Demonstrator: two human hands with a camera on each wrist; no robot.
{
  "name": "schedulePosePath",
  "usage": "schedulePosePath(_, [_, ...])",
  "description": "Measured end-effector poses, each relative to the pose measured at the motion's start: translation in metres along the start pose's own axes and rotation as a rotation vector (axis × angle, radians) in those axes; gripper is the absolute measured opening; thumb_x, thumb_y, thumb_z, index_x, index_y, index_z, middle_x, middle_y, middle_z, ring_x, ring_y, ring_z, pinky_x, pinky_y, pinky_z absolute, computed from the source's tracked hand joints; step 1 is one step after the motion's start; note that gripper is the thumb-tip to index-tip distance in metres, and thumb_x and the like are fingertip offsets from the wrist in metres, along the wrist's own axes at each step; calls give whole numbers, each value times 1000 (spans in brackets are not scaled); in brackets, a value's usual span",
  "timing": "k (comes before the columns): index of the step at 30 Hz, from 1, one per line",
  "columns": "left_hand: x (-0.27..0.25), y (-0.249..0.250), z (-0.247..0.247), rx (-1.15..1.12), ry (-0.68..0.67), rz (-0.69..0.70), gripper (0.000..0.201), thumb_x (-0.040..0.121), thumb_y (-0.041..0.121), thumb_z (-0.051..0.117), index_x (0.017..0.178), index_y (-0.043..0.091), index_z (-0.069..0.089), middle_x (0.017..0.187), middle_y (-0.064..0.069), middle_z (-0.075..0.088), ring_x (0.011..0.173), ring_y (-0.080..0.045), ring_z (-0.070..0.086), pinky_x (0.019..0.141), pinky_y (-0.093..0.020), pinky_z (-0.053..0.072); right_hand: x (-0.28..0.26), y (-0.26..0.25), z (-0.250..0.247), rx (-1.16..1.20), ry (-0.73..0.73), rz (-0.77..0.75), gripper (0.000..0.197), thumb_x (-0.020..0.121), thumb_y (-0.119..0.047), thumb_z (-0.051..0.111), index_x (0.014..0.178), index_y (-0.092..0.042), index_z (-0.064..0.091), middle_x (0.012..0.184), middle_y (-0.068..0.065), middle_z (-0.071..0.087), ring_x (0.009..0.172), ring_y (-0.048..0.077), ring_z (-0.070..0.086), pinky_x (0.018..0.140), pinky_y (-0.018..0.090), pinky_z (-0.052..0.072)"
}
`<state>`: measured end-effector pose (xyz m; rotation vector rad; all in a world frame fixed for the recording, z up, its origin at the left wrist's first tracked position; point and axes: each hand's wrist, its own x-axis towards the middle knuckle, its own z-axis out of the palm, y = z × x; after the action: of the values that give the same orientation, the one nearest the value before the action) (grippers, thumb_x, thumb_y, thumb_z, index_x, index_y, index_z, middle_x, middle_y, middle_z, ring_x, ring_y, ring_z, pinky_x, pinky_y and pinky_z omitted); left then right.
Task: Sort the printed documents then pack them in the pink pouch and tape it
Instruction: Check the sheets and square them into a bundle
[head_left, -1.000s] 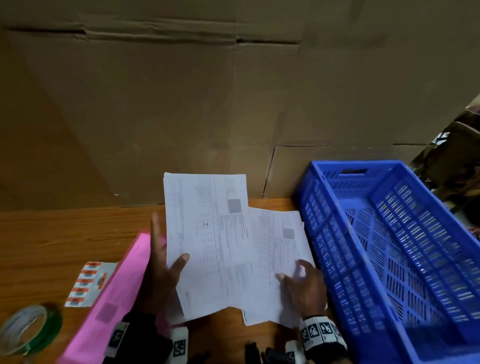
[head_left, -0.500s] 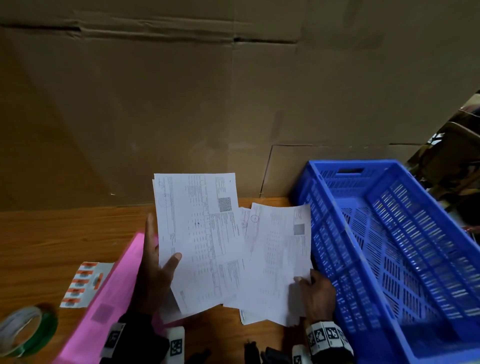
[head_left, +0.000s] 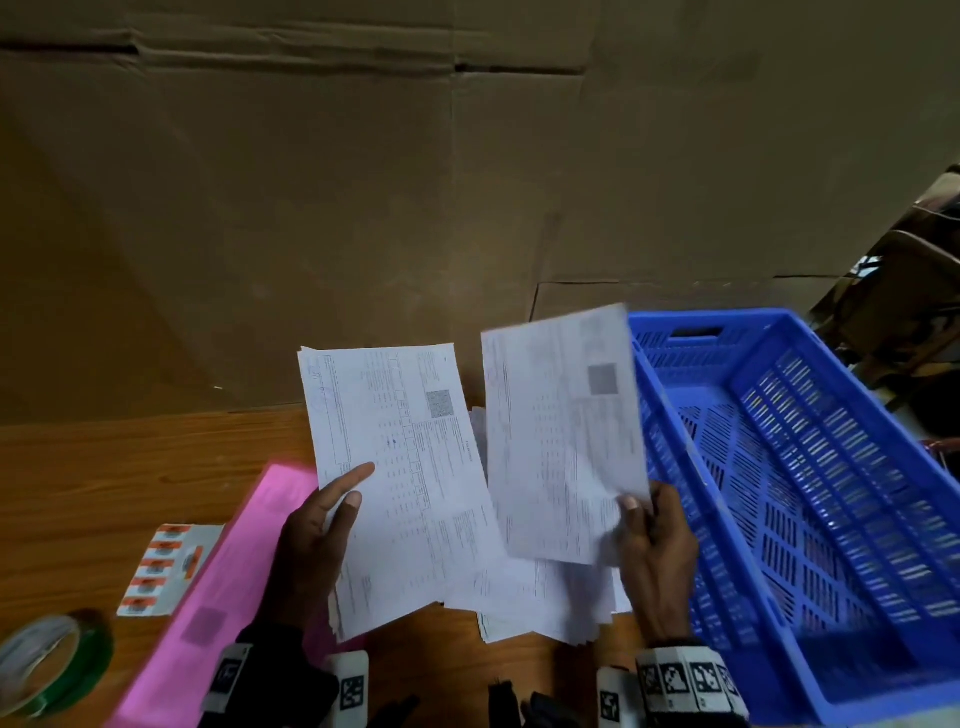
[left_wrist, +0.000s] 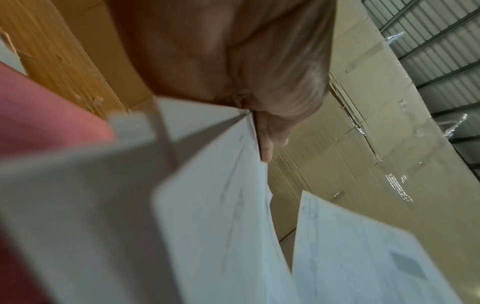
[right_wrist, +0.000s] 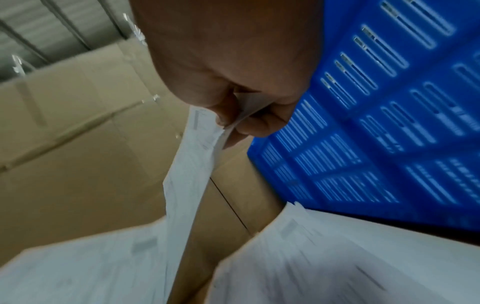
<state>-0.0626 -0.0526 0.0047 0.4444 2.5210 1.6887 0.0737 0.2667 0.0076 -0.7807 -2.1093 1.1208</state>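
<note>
The left hand (head_left: 311, 540) grips a printed sheet (head_left: 395, 467) by its lower left edge; the right hand (head_left: 657, 545) pinches another sheet (head_left: 561, 431) at its lower right corner, above the paper stack (head_left: 545, 597).

On the table (head_left: 130, 457), from left to right: tape roll (head_left: 54, 662), label sheet (head_left: 166, 569), pouch (head_left: 223, 587), paper pile (head_left: 545, 603), crate (head_left: 810, 499). Behind all, a wall of cardboard boxes (head_left: 363, 208). Above the pile, two held sheets side by side: sheet in the left hand (head_left: 400, 467), sheet in the right hand (head_left: 561, 436).
</note>
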Motion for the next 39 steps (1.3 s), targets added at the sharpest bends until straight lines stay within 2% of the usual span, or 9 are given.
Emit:
schedulePosePath(8, [1, 8, 5, 13, -4, 5, 40, 94, 48, 40, 130, 38, 56, 131, 31, 50, 121, 25, 39, 96, -1, 26, 10, -44, -8, 447, -28, 107, 6, 96, -14, 66, 96, -10, 62, 80, 18, 68, 66, 23, 63, 56, 38, 54])
schedulePosePath(13, [4, 10, 3, 9, -17, 0, 46, 91, 57, 38, 128, 38, 57, 131, 29, 53, 121, 23, 41, 98, -3, 28, 11, -62, -6, 611, 17, 134, 10, 91, -16, 68, 100, -12, 65, 89, 7, 76, 80, 22, 72, 68, 38, 61])
schedulePosePath(20, [3, 16, 3, 72, -44, 5, 37, 90, 57, 38, 123, 49, 54, 122, 46, 48, 113, 30, 39, 91, 5, 27, 8, -78, 3, 627, -65, 126, 18, 96, -6, 61, 108, -14, 72, 98, 4, 78, 80, 9, 72, 63, 21, 57])
schedulePosePath(26, [0, 28, 1, 120, -22, -25, 32, 86, 69, 29, 109, 68, 52, 113, 50, 47, 107, 33, 40, 93, -5, 27, 10, -80, 4, 603, -104, 81, 10, 95, -13, 65, 102, -14, 72, 91, 5, 78, 77, 15, 71, 62, 28, 58])
schedulePosePath(28, [-2, 36, 2, 78, -32, -50, 32, 84, 72, 26, 106, 77, 49, 111, 46, 50, 105, 24, 48, 95, -10, 34, 8, -72, 14, 471, -233, 98, 8, 96, -17, 66, 95, -9, 70, 82, 17, 73, 70, 32, 69, 57, 42, 59])
schedulePosePath(30, [-4, 41, 4, -34, -46, -90, 46, 82, 75, 27, 113, 61, 58, 113, 35, 61, 108, 11, 56, 99, -22, 41, 1, -56, 28, 354, -335, 114, 28, 94, -33, 69, 93, -5, 67, 88, 23, 70, 82, 46, 67, 69, 60, 58])
schedulePosePath(34, [-7, 55, 3, -120, -57, -16, 73, 75, 90, 35, 110, 34, 67, 102, 42, 63, 101, 16, 58, 94, -24, 48, -16, -36, 50, 271, -456, 150, 43, 87, -47, 68, 88, -4, 65, 88, 13, 73, 86, 37, 69, 81, 55, 58])
schedulePosePath(36, [-10, 60, 1, -114, -4, -25, 57, 80, 82, 42, 91, 33, 69, 83, 46, 61, 90, 12, 61, 80, -8, 44, -20, -32, 55, 258, -456, 150, 35, 92, -35, 69, 86, -2, 62, 85, 15, 71, 81, 36, 67, 77, 48, 57])
schedulePosePath(39, [-8, 48, 1, -101, -35, -87, 25, 82, 51, 61, 103, 36, 61, 92, 42, 65, 95, 10, 63, 86, -14, 48, -28, -32, 59, 282, -487, 171, 21, 95, -21, 69, 78, -10, 62, 71, 0, 69, 68, 15, 62, 65, 30, 53])
